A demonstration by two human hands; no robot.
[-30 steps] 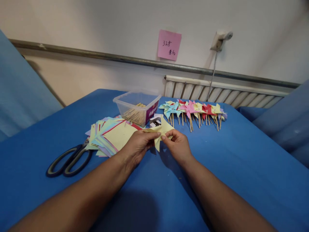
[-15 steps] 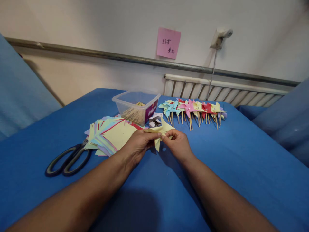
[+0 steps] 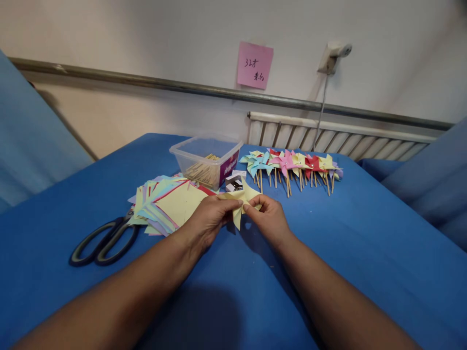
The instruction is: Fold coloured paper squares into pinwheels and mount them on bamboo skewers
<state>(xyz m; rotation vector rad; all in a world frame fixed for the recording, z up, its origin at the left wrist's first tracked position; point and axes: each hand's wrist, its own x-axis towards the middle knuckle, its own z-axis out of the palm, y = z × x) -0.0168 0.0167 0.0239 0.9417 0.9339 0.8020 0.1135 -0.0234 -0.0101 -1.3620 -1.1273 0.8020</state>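
The left hand pinches the left side of a yellow paper pinwheel between thumb and fingers; the right hand has thumb and fingers clamped on its middle and right. It is held above the near side of the blue table, in front of the small box. The thumbs cover its centre, so whether a pin sits there I cannot tell, and most of the left fingers are hidden behind the hand.

The scissors' blades vanish under the paper stack. Both forearms are cut off below. The clear tub holds thin wooden sticks; its purple label is too blurred to read. The small box, partly covered by the pinwheel, contains dark, shiny bits too small to identify.
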